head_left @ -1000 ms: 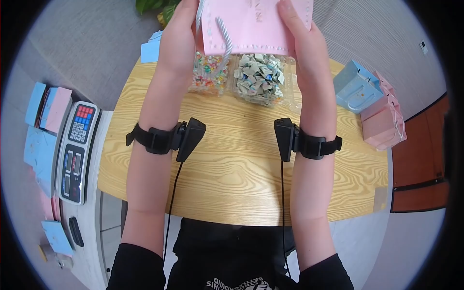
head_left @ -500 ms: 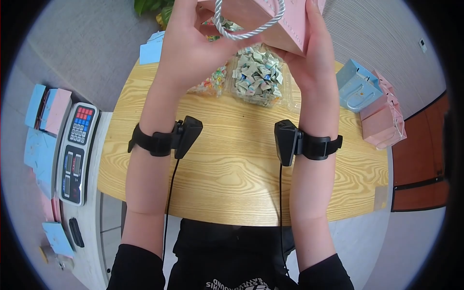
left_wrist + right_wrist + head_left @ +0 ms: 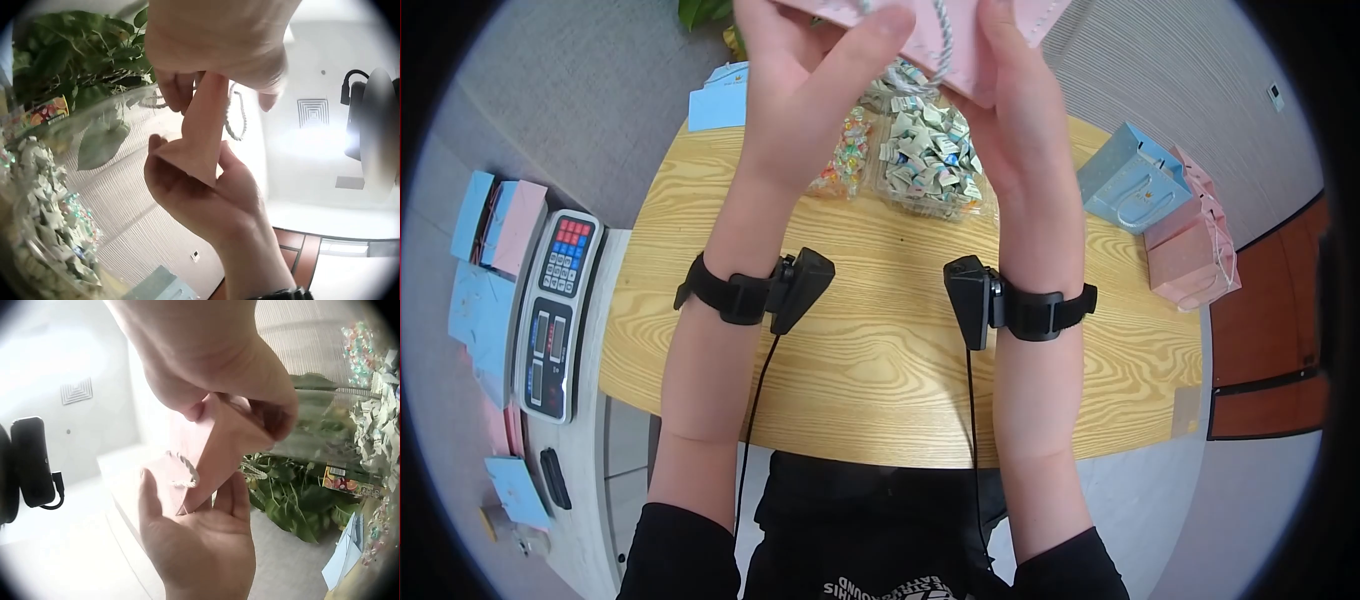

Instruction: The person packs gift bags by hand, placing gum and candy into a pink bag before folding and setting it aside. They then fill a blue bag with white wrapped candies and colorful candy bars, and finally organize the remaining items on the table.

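Both hands hold a pink paper bag [image 3: 960, 50] up at the top of the head view, above the table's far side. Around one end of it curls the left hand [image 3: 805, 95], its thumb over the bag near a silvery rope handle [image 3: 945, 45]. The right hand [image 3: 1025, 120] grips the other end, thumb on the face and fingers beneath. In the left wrist view the bag [image 3: 203, 137] looks narrow and tilted between the two hands. The right wrist view shows the bag [image 3: 215, 447] with rope handles on both sides.
Behind the hands, clear tubs hold wrapped candies [image 3: 930, 155] and colourful ones [image 3: 845, 155]. Blue [image 3: 1135, 180] and pink bags [image 3: 1195, 265] stand at the table's right edge, a blue one [image 3: 718, 108] at the back left. A scale [image 3: 555, 320] and more bags lie left.
The pink bag has turned and tilted in the hands, from its flat printed face through a corner view to a slanted face. The right forearm has shifted slightly left.
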{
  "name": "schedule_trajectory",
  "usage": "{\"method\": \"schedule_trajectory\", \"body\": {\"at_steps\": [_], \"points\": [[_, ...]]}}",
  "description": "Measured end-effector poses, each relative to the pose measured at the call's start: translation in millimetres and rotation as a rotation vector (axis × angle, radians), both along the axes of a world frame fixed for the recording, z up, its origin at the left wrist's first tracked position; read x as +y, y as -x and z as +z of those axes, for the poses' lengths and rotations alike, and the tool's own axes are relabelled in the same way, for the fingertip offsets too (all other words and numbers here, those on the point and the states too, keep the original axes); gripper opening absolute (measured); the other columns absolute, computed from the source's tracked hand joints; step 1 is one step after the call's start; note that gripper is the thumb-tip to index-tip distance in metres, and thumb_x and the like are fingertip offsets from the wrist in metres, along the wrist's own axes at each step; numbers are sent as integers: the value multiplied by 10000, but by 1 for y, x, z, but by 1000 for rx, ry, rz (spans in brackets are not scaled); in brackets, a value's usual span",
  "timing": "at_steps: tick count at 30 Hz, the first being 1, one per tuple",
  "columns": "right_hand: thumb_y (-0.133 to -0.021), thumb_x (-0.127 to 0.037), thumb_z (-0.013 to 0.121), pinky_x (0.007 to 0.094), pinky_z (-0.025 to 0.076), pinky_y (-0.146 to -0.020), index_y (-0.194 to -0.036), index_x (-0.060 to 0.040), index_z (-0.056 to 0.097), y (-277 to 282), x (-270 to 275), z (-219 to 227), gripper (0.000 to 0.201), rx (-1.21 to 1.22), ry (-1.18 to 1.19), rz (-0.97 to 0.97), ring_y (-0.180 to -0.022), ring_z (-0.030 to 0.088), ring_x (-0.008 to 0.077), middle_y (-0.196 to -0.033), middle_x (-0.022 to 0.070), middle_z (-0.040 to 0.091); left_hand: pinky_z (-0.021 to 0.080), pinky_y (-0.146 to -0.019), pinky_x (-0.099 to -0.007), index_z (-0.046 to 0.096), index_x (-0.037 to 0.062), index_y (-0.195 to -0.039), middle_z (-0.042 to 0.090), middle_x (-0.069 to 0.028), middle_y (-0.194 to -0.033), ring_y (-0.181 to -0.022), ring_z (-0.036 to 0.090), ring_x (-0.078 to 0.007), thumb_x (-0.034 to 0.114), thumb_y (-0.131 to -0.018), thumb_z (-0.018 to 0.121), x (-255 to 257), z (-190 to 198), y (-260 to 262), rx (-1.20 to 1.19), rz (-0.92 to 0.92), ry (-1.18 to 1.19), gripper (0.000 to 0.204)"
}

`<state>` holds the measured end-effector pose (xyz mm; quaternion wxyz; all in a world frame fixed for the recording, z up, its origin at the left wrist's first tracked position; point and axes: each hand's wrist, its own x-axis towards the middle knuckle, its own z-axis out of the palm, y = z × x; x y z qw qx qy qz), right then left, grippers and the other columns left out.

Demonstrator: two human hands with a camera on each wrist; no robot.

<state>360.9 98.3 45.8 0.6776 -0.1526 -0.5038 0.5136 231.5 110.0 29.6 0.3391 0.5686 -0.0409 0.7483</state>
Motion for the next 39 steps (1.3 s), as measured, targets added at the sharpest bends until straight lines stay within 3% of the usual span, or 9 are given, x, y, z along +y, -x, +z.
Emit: {"method": "schedule_trajectory", "body": {"at_steps": [2, 5, 23, 26, 28, 31, 33, 36, 39], "points": [[-1017, -326, 504, 346, 427, -1033, -1419, 25, 378, 6, -8, 2, 549, -24, -5, -10, -1245, 523, 212, -1369, 130, 527, 391, -1060, -334, 239, -48, -1440, 440, -187, -1412, -1288, 461, -233, -21, -909, 577, 2, 2, 4, 76, 342, 127, 630], [-996, -299, 550, 330, 432, -1021, -1407, 14, 405, 10, -27, 9, 537, -179, -106, -93, -1239, 526, 204, -1349, 120, 543, 402, -1055, -335, 291, -50, -1417, 502, -159, -1359, -1241, 508, -218, -7, -924, 576, -10, 17, 18, 120, 48, 301, 571], [-935, -95, 632, 283, 479, -910, -1272, 73, 558, -2, -28, 17, 383, -219, -187, -254, -1047, 618, 179, -1169, 132, 653, 469, -933, -301, 394, 7, -1306, 566, -100, -1223, -1063, 589, -170, 171, -995, 540, -10, 12, 20, -80, -7, 511, 380], [-924, -41, 629, 290, 487, -899, -1252, 61, 585, -6, -9, 10, 347, -159, -230, -342, -1030, 631, 189, -1139, 119, 671, 457, -858, -271, 369, 44, -1332, 540, -72, -1189, -991, 565, -146, 283, -997, 560, 7, 6, 31, 186, 426, 626, 453], [-923, -20, 606, 300, 487, -912, -1217, 57, 614, 0, -6, 7, 304, -256, -501, -780, -1048, 633, 197, -1135, 135, 682, 444, -830, -257, 355, 57, -1350, 527, -63, -1177, -974, 545, -132, 320, -996, 560, 0, 8, 23, 197, 462, 591, 486], [-908, 15, 583, 308, 487, -923, -1168, 68, 639, 12, -9, 2, 271, -502, -684, -848, -1049, 648, 218, -1110, 182, 689, 459, -825, -267, 349, 63, -1378, 527, -51, -1152, -1004, 532, -125, 354, -1013, 518, -28, 26, 15, 261, 266, 611, 496], [-857, 13, 608, 349, 463, -976, -1304, 57, 544, 19, -33, 10, 454, -719, -745, -593, -1143, 616, 273, -1199, 245, 632, 476, -883, -310, 368, 54, -1383, 541, -68, -1208, -1069, 551, -154, 338, -1028, 482, -33, 28, 12, 197, -325, 517, 468], [-798, -62, 635, 403, 347, -1106, -1515, -10, 236, 28, -20, -4, 822, -913, -686, -359, -1334, 460, 326, -1393, 263, 483, 478, -932, -344, 387, 41, -1380, 542, -84, -1281, -1159, 545, -184, 271, -1035, 472, -18, 15, 30, 135, -259, 546, 424], [-805, -54, 620, 403, 347, -1110, -1488, -11, 318, 21, -30, 4, 748, -807, -624, -319, -1322, 474, 315, -1382, 241, 508, 460, -971, -360, 340, 31, -1424, 488, -111, -1374, -1219, 522, -231, 234, -950, 625, 8, 14, 73, 142, -75, 449, 589]]}}
